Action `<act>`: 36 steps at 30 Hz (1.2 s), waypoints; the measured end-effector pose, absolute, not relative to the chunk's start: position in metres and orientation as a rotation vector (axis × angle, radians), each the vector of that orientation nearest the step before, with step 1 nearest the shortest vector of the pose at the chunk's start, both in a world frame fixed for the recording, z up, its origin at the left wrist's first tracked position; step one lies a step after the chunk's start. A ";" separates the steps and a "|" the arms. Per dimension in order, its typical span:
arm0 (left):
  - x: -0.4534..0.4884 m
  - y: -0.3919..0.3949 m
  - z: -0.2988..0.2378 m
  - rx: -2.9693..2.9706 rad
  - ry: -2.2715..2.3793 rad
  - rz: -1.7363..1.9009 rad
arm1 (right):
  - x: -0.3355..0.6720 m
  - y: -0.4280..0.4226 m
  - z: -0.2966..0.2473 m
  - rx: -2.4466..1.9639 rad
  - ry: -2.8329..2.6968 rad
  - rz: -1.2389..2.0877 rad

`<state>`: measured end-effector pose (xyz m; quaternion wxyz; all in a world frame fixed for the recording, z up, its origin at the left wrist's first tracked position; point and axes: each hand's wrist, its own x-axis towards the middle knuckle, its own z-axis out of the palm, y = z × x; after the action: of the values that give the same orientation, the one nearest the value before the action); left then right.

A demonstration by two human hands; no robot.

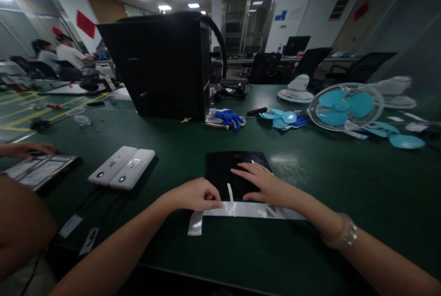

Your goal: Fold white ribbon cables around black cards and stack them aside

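Bare forearms [127, 241] stretch inward from the near edge over a dark green tabletop [165, 245]. At the far left, another person's hand [34, 149] rests on a flat, pale rectangular object with a dark edge [51, 167]. Just right of it, two rounded white oblong devices [132, 169] lie side by side, cables running toward the near edge. Beyond them stands a large black box-shaped case [158, 71], with small gold-coloured keys [186, 120] lying at its foot. Near the middle, the person's left hand [201, 195] has its fingers curled, thumb and forefinger brought together at the left part of a long, shiny silvery-white strip [248, 209]; whether they pinch it or only press it, I cannot tell. One short tail of the strip angles toward the near edge, and a narrow tab points away. On the strip's far side, along it, lies a flat black rectangular panel [218, 172]. Over this panel the right hand [260, 181] is laid palm down, fingers spread; a clear band [348, 231] circles its wrist. Farther off, a blue-and-white glove [229, 119] lies by the case, and a white-caged fan with light-blue blades [339, 105] stands at right.
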<state>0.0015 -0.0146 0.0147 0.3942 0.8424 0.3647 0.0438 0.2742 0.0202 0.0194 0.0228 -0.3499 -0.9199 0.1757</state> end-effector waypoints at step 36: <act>0.016 -0.015 0.009 2.312 1.537 0.221 | 0.279 0.009 0.021 -0.775 -2.948 -0.014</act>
<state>0.0165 -0.0149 0.0092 0.1773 0.8170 0.5431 0.0780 0.2795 0.0091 0.0211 0.0467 -0.2539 -0.9661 -0.0046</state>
